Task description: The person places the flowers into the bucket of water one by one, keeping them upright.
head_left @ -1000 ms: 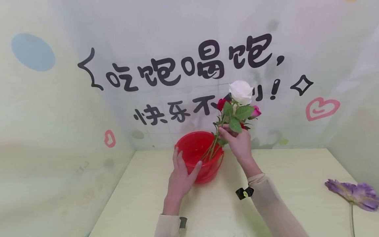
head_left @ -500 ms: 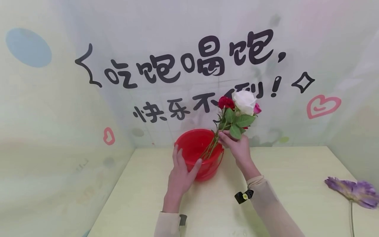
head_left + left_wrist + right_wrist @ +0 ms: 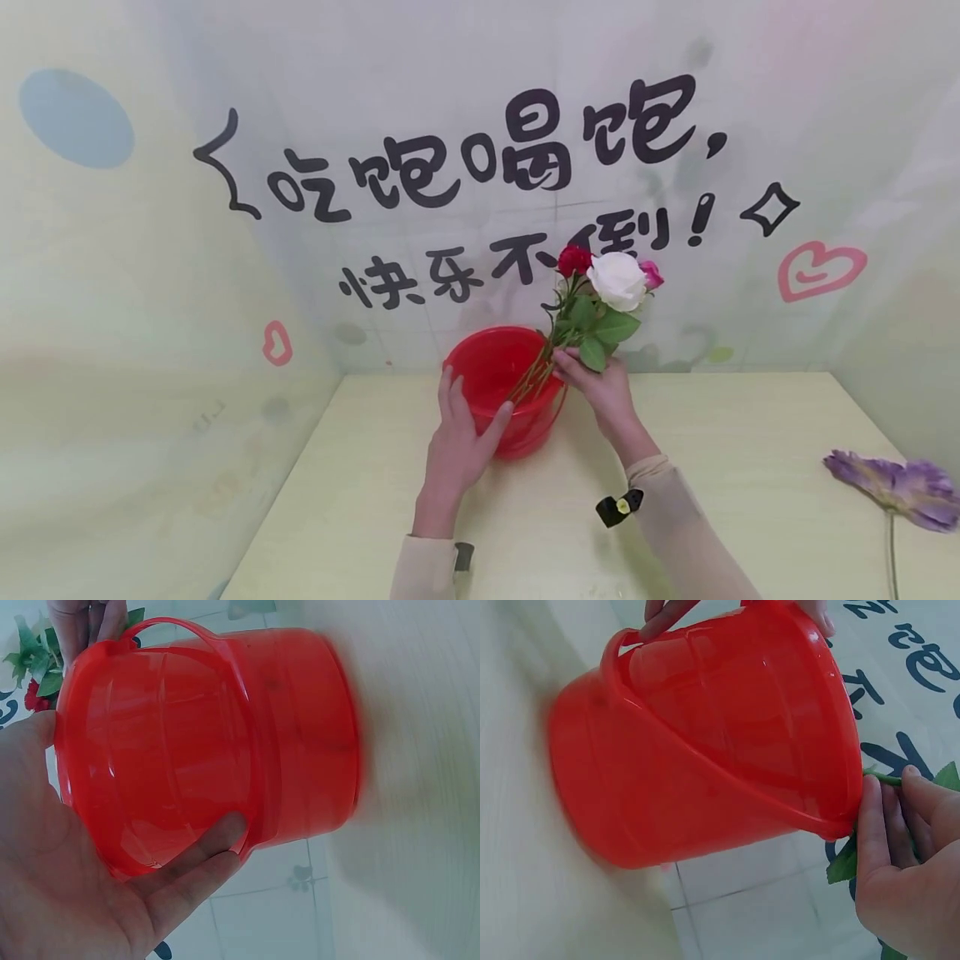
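A red plastic bucket (image 3: 528,433) with a thin handle stands upright on the table. My left hand (image 3: 457,450) grips its near left side, thumb at the rim and fingers spread along the wall, as the left wrist view shows on the bucket (image 3: 300,742). At the right rim, my right hand (image 3: 606,400) pinches the stems of a small bunch of flowers. The bunch has a white rose (image 3: 618,282), a red flower (image 3: 574,260), a pink flower (image 3: 651,273) and green leaves (image 3: 617,327). Its stem ends reach down inside the bucket. Close up, a green stem (image 3: 883,778) lies between thumb and fingers.
A purple flower (image 3: 892,490) on a long thin stem lies at the table's right side. Behind the bucket rises a pale wall sheet (image 3: 420,67) with dark printed lettering. More sheeting flanks the pale table (image 3: 345,500).
My right hand has moved downward with the bunch, so the blooms sit lower and tilt closer to the bucket. The left hand has kept its hold on the rim.
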{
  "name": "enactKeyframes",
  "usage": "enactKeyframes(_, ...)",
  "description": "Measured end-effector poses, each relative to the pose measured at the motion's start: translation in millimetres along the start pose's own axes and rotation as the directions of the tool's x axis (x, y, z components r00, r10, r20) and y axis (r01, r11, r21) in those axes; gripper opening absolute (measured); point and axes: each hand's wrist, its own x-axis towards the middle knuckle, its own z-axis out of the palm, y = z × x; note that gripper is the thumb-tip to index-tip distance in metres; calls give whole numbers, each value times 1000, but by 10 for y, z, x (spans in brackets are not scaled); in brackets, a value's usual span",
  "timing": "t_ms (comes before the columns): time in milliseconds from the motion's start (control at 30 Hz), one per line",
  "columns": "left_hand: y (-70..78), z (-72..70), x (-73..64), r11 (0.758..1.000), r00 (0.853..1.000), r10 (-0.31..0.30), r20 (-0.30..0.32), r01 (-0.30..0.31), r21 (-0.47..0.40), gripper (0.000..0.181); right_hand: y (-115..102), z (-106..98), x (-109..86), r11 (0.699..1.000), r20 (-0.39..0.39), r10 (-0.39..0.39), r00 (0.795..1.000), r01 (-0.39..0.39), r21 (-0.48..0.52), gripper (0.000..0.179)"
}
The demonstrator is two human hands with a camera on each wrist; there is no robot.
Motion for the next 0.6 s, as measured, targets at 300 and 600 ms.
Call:
enactKeyframes(300,1,-8,11,1000,1000,2,-5,-2,16,111,89,-74,-21,999,14,22,1000,-23,40,37)
enactKeyframes(600,-11,17,1,1000,1000,10,-8,-10,5,112,213,-102,-61,996,-16,48,999,-47,75,22)
